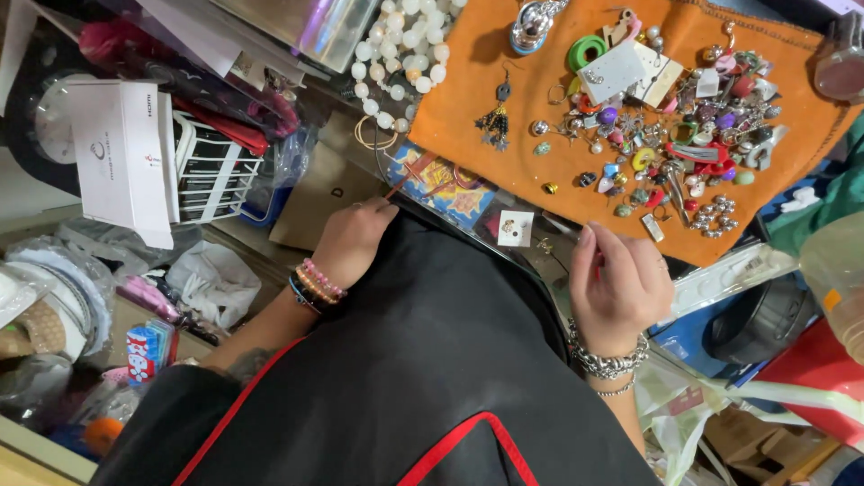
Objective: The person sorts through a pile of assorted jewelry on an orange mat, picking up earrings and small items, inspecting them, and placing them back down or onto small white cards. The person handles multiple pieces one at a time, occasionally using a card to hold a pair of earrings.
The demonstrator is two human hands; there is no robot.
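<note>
The left hand (353, 236) is pinching a thin red stick (402, 180) over the black cloth (432, 342), while the right hand (619, 283), fingers curled together on something unclear, is hovering beside the small white earring card (515, 228) below the orange cloth (540, 117) spreading out loose trinkets (684, 135).

The person is wearing a black garment (432, 360) edged with thin red piping. Around the left wrist they are wearing stacked beaded bracelets (313, 286) in pink, gold and blue; around the right wrist they are wearing chunky silver chain bracelets (610, 362).
</note>
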